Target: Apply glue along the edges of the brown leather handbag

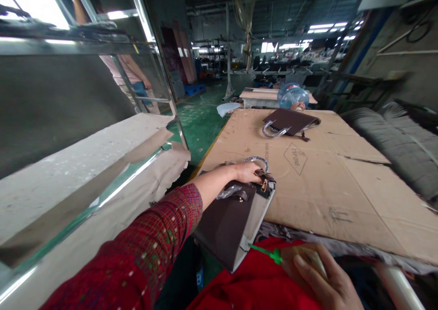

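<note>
A dark brown handbag [224, 225] leans at the near edge of the cardboard-topped table, its pale grey side panel turned to the right. My left hand [247, 172] reaches across it and closes on its top edge, by the gold zipper pull [264, 185]. The bag's handles are wrapped in clear plastic. My right hand [321, 273], low at the right, is closed around a tan squeeze bottle [297, 257] with a thin green nozzle [263, 250]. The nozzle's tip is at the lower corner of the side panel. The fingertips of my left hand are partly hidden.
A second brown handbag [290, 121] lies farther back on the cardboard [328, 182]. Behind it stands a clear water jug [292, 95]. A metal rack [164, 73] with paper-covered shelves is at left, with a person [128, 75] behind it. Grey padded material [393, 141] lies at right.
</note>
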Available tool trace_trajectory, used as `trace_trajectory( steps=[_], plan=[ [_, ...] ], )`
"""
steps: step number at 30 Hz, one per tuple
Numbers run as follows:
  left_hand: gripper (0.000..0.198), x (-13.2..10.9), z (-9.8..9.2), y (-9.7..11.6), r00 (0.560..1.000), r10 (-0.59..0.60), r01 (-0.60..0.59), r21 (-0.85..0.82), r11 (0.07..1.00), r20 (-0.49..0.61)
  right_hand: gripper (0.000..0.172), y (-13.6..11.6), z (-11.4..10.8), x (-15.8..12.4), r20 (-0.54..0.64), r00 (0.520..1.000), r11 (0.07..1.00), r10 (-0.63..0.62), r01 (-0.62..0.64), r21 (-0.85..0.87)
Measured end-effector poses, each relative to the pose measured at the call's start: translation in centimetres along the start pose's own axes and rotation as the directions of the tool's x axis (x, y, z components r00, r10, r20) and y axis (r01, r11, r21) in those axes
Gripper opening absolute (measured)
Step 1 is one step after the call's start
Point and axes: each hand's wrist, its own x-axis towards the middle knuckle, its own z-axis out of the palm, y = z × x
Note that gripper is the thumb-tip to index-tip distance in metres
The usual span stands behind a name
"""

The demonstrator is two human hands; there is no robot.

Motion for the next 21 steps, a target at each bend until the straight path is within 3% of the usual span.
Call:
trace_trajectory(
  steps=[2,6,9,11,15,19,21],
  plan=[
    [0.019,0.0,0.1,0.0,1.0,-0.008,0.008,-0.001,1.0,-0.012,0.052,0.2,0.0,0.1,-0.067,0.998,0.998,0.014,-0.017,-0.059],
    [0.017,-0.1,0.1,0.0,1.0,-0.008,0.008,0.011,1.0,-0.019,0.053,-0.5,0.5,-0.1,0.087,0.993,0.989,0.085,-0.094,0.114],
    [0.017,-0.1,0.1,0.1,1.0,-0.015,0.016,0.02,1.0,-0.024,0.054,-2.0,1.1,-0.4,-0.035,0.992,0.975,0.118,-0.109,0.192],
    [0.016,0.0,0.1,0.0,0.999,-0.02,0.02,0.022,1.0,-0.025,0.055,-2.4,1.3,-0.5,-0.098,0.989,0.984,0.107,-0.091,0.156],
    [0.016,-0.2,0.2,0.1,0.999,-0.012,0.013,0.023,1.0,-0.035,0.054,-1.5,1.2,-0.3,0.066,0.993,0.981,0.098,-0.107,0.159],
    [0.017,-0.4,0.3,0.1,0.998,-0.015,0.017,0.028,0.999,-0.059,0.055,-0.7,0.9,-0.1,-0.069,0.993,0.993,0.098,-0.092,0.08],
    [0.017,-0.4,0.3,0.2,0.998,-0.016,0.018,0.032,0.999,-0.064,0.055,-1.0,0.9,-0.2,-0.041,0.997,0.997,0.07,-0.069,0.032]
  ],
)
